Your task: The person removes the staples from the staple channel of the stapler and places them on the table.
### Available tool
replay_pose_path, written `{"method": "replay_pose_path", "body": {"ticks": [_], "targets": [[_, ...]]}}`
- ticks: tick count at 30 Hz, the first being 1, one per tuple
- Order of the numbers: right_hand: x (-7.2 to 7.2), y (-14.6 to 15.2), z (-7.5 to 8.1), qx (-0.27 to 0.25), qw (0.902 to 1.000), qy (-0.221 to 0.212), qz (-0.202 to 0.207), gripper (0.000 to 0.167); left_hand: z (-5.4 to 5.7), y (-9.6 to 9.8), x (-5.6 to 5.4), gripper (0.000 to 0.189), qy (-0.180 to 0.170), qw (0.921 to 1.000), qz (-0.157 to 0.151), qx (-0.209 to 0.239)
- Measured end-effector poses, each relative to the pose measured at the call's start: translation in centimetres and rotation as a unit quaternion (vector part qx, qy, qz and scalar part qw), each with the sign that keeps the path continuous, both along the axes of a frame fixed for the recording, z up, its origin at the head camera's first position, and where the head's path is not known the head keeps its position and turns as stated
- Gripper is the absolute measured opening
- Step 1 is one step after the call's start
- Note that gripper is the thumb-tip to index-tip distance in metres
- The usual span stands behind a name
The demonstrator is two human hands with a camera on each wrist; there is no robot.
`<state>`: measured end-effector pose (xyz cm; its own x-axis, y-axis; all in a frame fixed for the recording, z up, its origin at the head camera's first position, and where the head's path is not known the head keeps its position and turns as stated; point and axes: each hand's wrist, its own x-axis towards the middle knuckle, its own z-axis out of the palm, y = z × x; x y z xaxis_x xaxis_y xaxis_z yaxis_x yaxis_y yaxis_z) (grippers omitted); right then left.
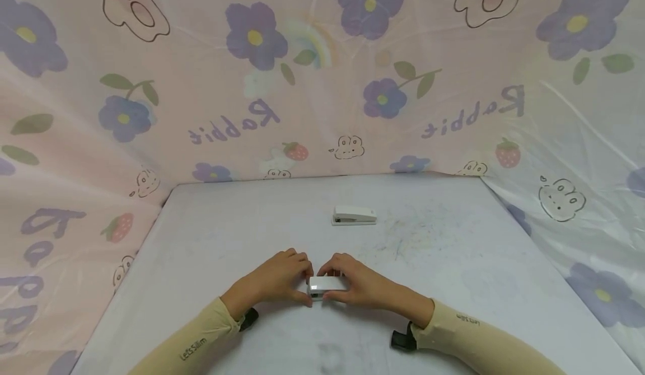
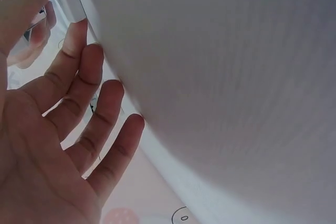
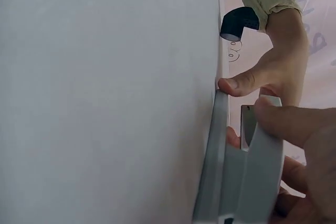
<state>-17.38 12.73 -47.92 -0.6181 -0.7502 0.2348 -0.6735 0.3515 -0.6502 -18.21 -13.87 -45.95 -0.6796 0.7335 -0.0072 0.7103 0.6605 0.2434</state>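
Observation:
A white stapler [image 1: 327, 283] lies on the white table between the two hands, its front end toward the left. My right hand [image 1: 360, 282] grips it from the right, thumb on the near side and fingers behind. In the right wrist view the stapler's upper arm [image 3: 260, 174] stands apart from its base [image 3: 212, 166] at the front. My left hand [image 1: 282, 277] holds the base's front end between thumb and fingertips; in the left wrist view its other fingers [image 2: 107, 108] are spread and gently bent. A second white stapler [image 1: 354, 216] stands farther back, untouched.
The white table [image 1: 242, 212] ends at a hanging cloth [image 1: 312, 101] printed with flowers and rabbits, along the back and both sides. Grey smudges mark the tabletop at right. Black wrist cameras [image 1: 403, 340] sit below the sleeves' cuffs.

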Motion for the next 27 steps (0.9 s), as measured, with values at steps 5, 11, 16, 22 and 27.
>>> {"method": "replay_pose_path", "body": {"ticks": [5,11,16,22,27], "targets": [[-0.03,-0.03,0.26,0.021,0.9996,-0.020,-0.005,0.036,0.25,0.17,0.11,0.044,-0.002,1.0000,0.006,0.002],[-0.19,-0.11,0.24,0.028,0.9992,-0.028,-0.004,0.034,0.30,0.39,0.23,0.044,-0.007,0.9998,0.019,-0.007],[-0.37,-0.07,0.04,0.029,0.9989,-0.037,0.001,0.034,0.38,0.55,0.39,0.044,-0.014,0.9993,0.031,-0.019],[-0.45,0.08,0.07,0.028,0.9983,-0.051,0.003,0.034,0.53,0.79,0.59,0.044,-0.008,0.9991,0.034,-0.024],[-0.32,0.10,0.35,0.033,0.9980,-0.054,0.001,0.033,0.73,0.99,0.73,0.045,-0.004,0.9990,0.033,-0.029]]}}
